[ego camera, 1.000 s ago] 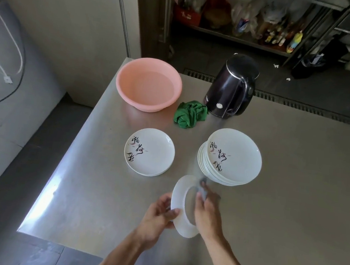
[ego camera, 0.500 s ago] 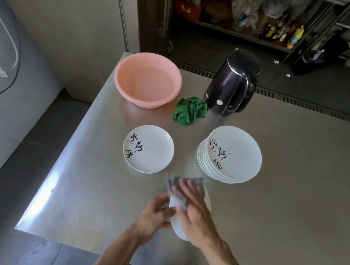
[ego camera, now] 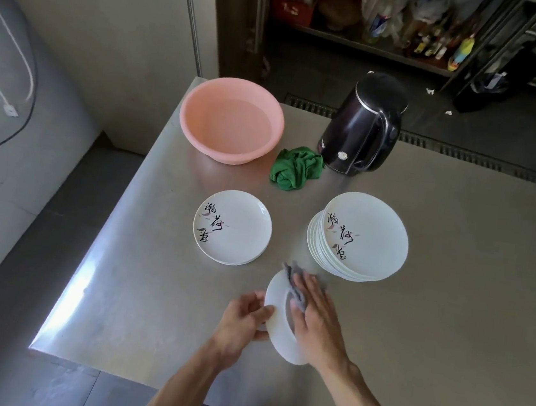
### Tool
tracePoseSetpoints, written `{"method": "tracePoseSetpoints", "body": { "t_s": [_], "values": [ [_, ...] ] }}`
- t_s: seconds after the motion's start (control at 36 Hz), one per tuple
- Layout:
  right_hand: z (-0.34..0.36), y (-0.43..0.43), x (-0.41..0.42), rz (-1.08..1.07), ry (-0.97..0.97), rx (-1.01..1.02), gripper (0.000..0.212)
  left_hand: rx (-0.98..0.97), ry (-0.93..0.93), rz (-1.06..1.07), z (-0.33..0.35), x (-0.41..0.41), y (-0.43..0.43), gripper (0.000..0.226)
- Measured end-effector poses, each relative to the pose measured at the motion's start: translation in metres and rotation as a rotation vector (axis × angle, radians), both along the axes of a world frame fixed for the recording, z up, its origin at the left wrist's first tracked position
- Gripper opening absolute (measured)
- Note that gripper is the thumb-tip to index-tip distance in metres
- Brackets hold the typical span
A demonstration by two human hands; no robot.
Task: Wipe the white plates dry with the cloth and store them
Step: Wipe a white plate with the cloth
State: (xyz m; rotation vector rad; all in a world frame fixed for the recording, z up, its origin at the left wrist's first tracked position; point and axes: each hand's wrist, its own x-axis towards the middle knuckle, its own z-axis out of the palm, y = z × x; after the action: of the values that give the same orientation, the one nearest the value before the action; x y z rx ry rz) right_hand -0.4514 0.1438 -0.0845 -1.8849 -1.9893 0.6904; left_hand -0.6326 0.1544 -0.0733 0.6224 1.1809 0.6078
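I hold one white plate (ego camera: 275,314) tilted on edge above the near part of the steel table (ego camera: 430,321). My left hand (ego camera: 243,320) grips its left rim. My right hand (ego camera: 316,322) lies flat against the plate, its straight fingers pressing a grey cloth (ego camera: 293,274) onto the upper part. A single white plate with black lettering (ego camera: 233,227) lies to the left. On the right stands a stack of several matching plates (ego camera: 361,237).
A pink basin (ego camera: 231,120) sits at the table's far left corner. A crumpled green cloth (ego camera: 297,167) lies beside a black kettle (ego camera: 362,126). The table's left and near edges drop to the floor. Cluttered shelves stand behind.
My right hand has slid the grey cloth across the plate, from its top edge a moment ago to the upper right. The plate has turned slightly in my left hand.
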Motion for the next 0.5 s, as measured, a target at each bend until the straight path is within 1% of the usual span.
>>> {"method": "tracePoseSetpoints", "body": {
  "t_s": [0.03,0.06,0.08,0.11,0.17,0.22,0.25,0.28,0.31,0.33,0.39,0.42,0.44,0.5],
  "values": [
    [0.001,0.004,0.001,-0.130,0.026,-0.045,0.050,-0.002,-0.003,-0.008,-0.001,-0.001,-0.001,0.014],
    [0.001,0.006,0.001,-0.214,0.059,-0.074,0.049,-0.003,-0.008,-0.019,-0.001,-0.001,-0.002,0.014],
    [0.003,0.008,0.000,-0.230,0.085,-0.084,0.048,0.000,-0.011,-0.034,-0.001,-0.002,-0.003,0.012],
    [0.005,0.007,-0.001,-0.181,0.103,-0.067,0.048,0.005,-0.019,-0.049,0.000,-0.001,-0.003,0.011],
    [0.011,0.000,-0.002,0.033,0.136,-0.001,0.049,0.027,-0.051,-0.078,0.001,-0.001,-0.003,0.014],
    [0.013,-0.005,0.001,0.223,0.126,0.079,0.048,0.058,-0.089,-0.083,0.003,0.000,-0.004,0.021],
    [0.011,-0.005,0.004,0.240,0.097,0.100,0.048,0.076,-0.101,-0.074,0.003,0.001,-0.005,0.022],
    [0.008,-0.002,0.005,0.180,0.070,0.090,0.048,0.092,-0.109,-0.055,0.003,0.003,-0.006,0.023],
    [0.007,0.000,0.005,0.056,0.061,0.044,0.048,0.102,-0.113,-0.030,0.003,0.005,-0.008,0.025],
    [0.006,0.002,0.004,-0.114,0.083,-0.011,0.045,0.103,-0.118,0.000,0.002,0.007,-0.009,0.028],
    [0.008,0.007,0.001,-0.407,0.231,-0.138,0.033,0.092,-0.123,0.046,0.002,0.011,-0.010,0.024],
    [0.010,0.008,-0.002,-0.468,0.310,-0.161,0.033,0.082,-0.122,0.057,0.002,0.012,-0.009,0.021],
    [0.012,0.007,-0.006,-0.450,0.355,-0.143,0.036,0.065,-0.124,0.065,0.003,0.012,-0.007,0.018],
    [0.017,0.003,-0.014,-0.270,0.372,-0.067,0.044,0.021,-0.140,0.064,0.008,0.014,-0.001,0.024]
  ]
}}
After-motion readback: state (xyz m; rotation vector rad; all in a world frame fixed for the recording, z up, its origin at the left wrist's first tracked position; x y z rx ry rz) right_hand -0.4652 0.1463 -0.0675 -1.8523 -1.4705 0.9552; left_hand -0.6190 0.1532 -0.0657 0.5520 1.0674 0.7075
